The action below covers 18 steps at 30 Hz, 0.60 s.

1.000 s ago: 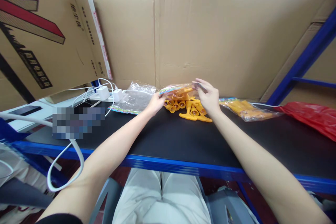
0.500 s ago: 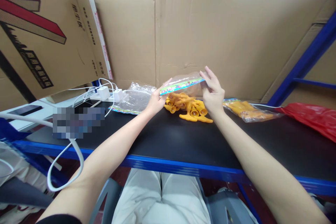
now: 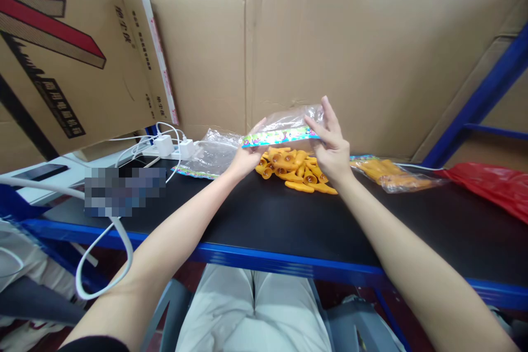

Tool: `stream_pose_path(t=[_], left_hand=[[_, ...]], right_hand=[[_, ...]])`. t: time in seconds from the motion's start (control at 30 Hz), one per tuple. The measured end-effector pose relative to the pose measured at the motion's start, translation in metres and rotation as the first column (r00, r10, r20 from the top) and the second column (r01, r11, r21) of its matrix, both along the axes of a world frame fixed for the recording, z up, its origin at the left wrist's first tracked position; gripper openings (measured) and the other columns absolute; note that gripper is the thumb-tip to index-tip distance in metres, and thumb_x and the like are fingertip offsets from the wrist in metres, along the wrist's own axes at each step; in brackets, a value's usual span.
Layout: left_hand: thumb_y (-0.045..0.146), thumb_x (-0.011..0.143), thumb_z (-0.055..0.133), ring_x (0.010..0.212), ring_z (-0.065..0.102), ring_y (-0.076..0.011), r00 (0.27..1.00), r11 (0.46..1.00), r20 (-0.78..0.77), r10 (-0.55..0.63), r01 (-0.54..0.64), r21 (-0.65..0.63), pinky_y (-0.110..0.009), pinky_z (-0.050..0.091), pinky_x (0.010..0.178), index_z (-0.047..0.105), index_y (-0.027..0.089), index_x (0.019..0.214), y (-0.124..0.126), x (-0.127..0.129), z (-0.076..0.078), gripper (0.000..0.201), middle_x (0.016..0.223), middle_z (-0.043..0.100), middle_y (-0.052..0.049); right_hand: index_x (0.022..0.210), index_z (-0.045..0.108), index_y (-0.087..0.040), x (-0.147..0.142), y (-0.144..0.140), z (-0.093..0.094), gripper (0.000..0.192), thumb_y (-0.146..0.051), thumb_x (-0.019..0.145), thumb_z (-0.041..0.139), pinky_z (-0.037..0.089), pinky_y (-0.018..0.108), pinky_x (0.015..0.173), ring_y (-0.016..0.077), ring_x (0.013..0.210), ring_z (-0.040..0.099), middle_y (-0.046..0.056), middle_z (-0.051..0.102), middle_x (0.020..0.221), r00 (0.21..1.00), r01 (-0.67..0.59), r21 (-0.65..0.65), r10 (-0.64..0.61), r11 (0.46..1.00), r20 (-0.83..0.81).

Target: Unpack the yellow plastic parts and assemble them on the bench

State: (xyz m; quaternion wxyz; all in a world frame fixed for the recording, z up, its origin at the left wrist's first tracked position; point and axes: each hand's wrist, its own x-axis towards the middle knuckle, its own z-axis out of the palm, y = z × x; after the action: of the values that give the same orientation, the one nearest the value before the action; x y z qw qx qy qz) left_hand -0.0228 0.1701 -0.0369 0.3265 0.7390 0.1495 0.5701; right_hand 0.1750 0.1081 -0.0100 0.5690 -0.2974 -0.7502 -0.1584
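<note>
Between my two hands is a clear plastic bag (image 3: 291, 119) with a colourful printed strip along its near edge, held above the table. My left hand (image 3: 246, 158) grips the bag's left end. At the right end, my right hand (image 3: 331, 148) pinches the bag, some of its fingers raised. Just below lies a heap of orange, hollow, finger-shaped pieces (image 3: 289, 164), several with their round openings facing me. My right hand partly hides the heap's right side.
A flattened clear bag (image 3: 214, 157) lies left of the heap. To the right are a clear bag of orange pieces (image 3: 388, 173) and a red plastic bag (image 3: 487, 184). White chargers (image 3: 165, 146) with cables sit left. Cardboard (image 3: 363, 55) stands behind the black tabletop (image 3: 268, 220).
The bag has come more level and its printed strip now faces me. Below it, the orange pieces have settled into a lower, more spread heap.
</note>
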Motion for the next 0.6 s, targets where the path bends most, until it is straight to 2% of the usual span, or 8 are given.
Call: stream_pose_path(t=[0.07,0.13,0.27,0.37,0.47,0.53,0.6], left_hand=[[0.046,0.080,0.065,0.138,0.031,-0.0295,0.999,0.998,0.037,-0.030,0.028,0.054,-0.047,0.025,0.114,0.042,0.028,0.138,-0.002,-0.001,0.006,0.065,0.148,0.039,-0.008],[0.044,0.076,0.069,0.141,0.024,-0.0291,0.994,0.997,0.090,-0.068,0.063,0.049,-0.046,0.020,0.116,0.046,0.029,0.135,-0.004,-0.002,0.010,0.065,0.148,0.038,-0.006],[0.034,0.079,0.065,0.138,0.032,-0.0266,0.960,0.977,0.249,-0.127,0.165,-0.135,-0.046,0.026,0.113,0.055,0.029,0.127,0.000,-0.006,0.015,0.050,0.142,0.048,-0.002],[0.030,0.081,0.058,0.127,0.048,-0.0258,0.915,0.905,0.392,-0.093,0.242,-0.350,-0.045,0.037,0.106,0.058,0.024,0.122,0.006,-0.012,0.017,0.041,0.134,0.055,-0.005],[0.039,0.085,0.053,0.109,0.061,-0.0259,0.879,0.798,0.477,-0.015,0.298,-0.524,-0.043,0.049,0.091,0.055,0.018,0.120,0.013,-0.019,0.019,0.041,0.125,0.060,-0.011],[0.049,0.085,0.054,0.098,0.065,-0.0255,0.897,0.733,0.442,0.029,0.282,-0.619,-0.041,0.052,0.081,0.054,0.017,0.116,0.017,-0.021,0.017,0.044,0.119,0.063,-0.014],[0.050,0.080,0.062,0.086,0.066,-0.0224,0.937,0.694,0.344,0.058,0.210,-0.688,-0.036,0.053,0.073,0.056,0.017,0.106,0.021,-0.021,0.011,0.042,0.111,0.066,-0.015]], right_hand=[[0.135,0.044,-0.048,-0.002,-0.005,0.003,0.043,-0.036,0.094,0.041,0.017,0.055,0.114,0.0270,0.141,0.018,-0.016,0.019,0.153,1.000,-0.014,0.019,0.015,1.000,-0.017],[0.133,0.047,-0.047,-0.004,-0.009,0.005,0.042,-0.034,0.094,0.040,0.020,0.053,0.114,0.0267,0.141,0.020,-0.015,0.022,0.152,0.999,-0.018,0.041,0.020,0.999,-0.036],[0.127,0.056,-0.044,-0.004,-0.014,0.005,0.041,-0.028,0.092,0.042,0.025,0.053,0.113,0.0263,0.138,0.028,-0.012,0.033,0.148,0.996,-0.025,0.057,0.030,0.998,-0.079],[0.116,0.065,-0.041,0.001,-0.010,0.001,0.039,-0.022,0.088,0.045,0.032,0.052,0.110,0.0246,0.131,0.040,-0.008,0.047,0.139,0.992,-0.043,0.039,0.048,0.998,-0.119],[0.104,0.072,-0.037,0.010,-0.002,-0.005,0.040,-0.014,0.082,0.046,0.039,0.049,0.105,0.0220,0.120,0.052,-0.004,0.058,0.126,0.992,-0.070,-0.004,0.069,0.998,-0.109],[0.099,0.073,-0.034,0.016,0.004,-0.011,0.041,-0.011,0.079,0.046,0.040,0.049,0.104,0.0204,0.115,0.056,-0.002,0.062,0.121,0.997,-0.074,-0.066,0.072,0.995,-0.038],[0.097,0.074,-0.031,0.020,0.009,-0.018,0.041,-0.010,0.076,0.046,0.035,0.051,0.107,0.0197,0.112,0.057,0.000,0.063,0.119,0.996,-0.043,-0.146,0.054,0.988,0.072]])
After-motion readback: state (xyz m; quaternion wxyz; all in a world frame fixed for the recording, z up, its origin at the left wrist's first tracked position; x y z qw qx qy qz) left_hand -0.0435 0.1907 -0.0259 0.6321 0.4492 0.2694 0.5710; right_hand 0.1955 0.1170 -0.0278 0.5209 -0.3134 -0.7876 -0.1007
